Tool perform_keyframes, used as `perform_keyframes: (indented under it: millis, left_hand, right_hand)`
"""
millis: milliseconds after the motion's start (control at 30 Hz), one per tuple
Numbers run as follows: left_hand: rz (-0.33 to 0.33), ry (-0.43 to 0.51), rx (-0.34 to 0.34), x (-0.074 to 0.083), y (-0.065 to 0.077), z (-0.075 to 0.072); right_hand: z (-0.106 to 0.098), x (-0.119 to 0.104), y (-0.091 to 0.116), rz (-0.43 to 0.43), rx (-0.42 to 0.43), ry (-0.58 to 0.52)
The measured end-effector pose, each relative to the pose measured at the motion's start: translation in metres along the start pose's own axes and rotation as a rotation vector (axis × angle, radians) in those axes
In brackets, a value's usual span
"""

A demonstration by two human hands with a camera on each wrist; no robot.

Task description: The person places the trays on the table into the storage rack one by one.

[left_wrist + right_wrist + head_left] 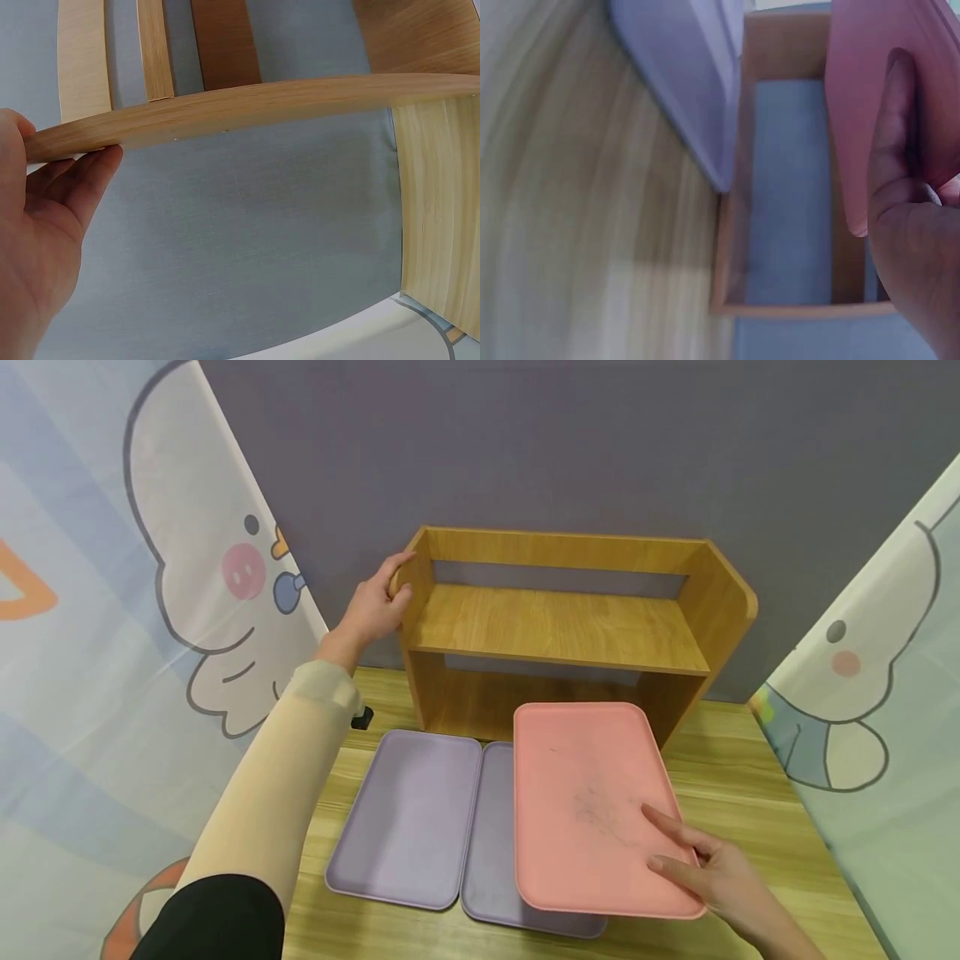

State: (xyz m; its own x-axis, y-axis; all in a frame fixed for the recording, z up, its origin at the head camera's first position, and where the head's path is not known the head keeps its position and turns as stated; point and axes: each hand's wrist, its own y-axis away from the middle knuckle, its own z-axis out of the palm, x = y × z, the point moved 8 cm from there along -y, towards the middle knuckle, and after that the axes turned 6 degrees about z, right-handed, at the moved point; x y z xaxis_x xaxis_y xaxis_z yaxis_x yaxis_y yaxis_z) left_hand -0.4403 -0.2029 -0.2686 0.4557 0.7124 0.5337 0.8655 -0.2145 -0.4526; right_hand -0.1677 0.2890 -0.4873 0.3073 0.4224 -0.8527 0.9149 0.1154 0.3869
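A two-tier wooden shelf [558,618] stands at the back of the table. My left hand [380,599] grips the front edge of its left side panel; in the left wrist view the fingers [94,176] curl under that panel's edge. With my right hand [723,877] I hold a pink tray [585,802] by its right edge, raised above the table. In the right wrist view the pink tray [862,112] hangs clear of the tabletop. Below it lies a purple tray [491,860], partly covered from sight. Another purple tray [408,818] lies beside that one, to the left.
The wood-grain table [757,793] carries the shelf and purple trays. Behind is a grey backdrop [562,443]. Cartoon-printed curtains flank both sides, a left curtain [67,693] and a right curtain [922,710]. A small black object [363,718] shows at my left wrist.
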Motion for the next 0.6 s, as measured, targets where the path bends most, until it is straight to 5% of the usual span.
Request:
perform_keyframes:
  millis: [233,600]
  left_hand:
    - [0.010,0.008,0.001,-0.001,0.000,0.000]
    - [0.015,0.006,0.000,0.000,0.001,0.001]
  right_hand:
    - [0.027,-0.041,0.000,-0.132,-0.088,-0.097]
    - [0.062,-0.083,-0.007,-0.187,-0.145,-0.213]
